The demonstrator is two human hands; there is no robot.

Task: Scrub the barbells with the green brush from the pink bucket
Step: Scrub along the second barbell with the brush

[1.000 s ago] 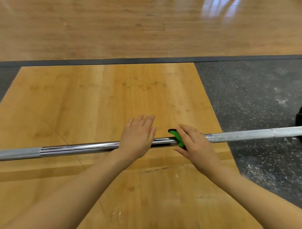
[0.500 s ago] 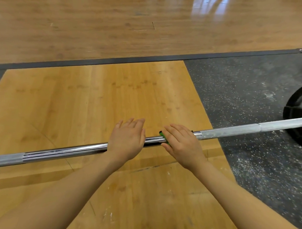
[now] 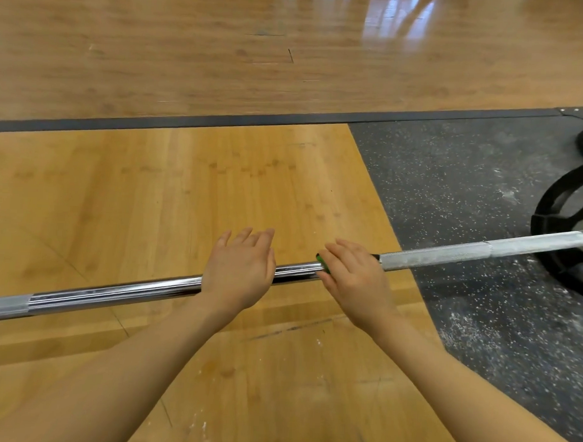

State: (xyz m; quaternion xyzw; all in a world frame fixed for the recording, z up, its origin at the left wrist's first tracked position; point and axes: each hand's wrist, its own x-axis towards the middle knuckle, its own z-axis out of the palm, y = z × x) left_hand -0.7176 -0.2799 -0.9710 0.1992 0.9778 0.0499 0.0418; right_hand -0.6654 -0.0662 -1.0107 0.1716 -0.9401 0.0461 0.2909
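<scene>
A steel barbell lies across the wooden platform, running from the lower left up to the right. Its right stretch is chalky white knurling. My left hand rests flat on the shiny middle of the bar, fingers spread and pointing away. My right hand presses the green brush onto the bar just left of the white knurling. Only a sliver of the brush shows under my fingers. The pink bucket is out of view.
A black weight plate sits on the bar's right end over the speckled black rubber mat. A dark frame strip borders the platform, with gym floor beyond. Chalk dust marks the mat near the bar.
My view has swung right, so more of the weight plate shows. My right hand with the brush stays at the knurling's left end, and my left hand's fingers have lifted and spread a little.
</scene>
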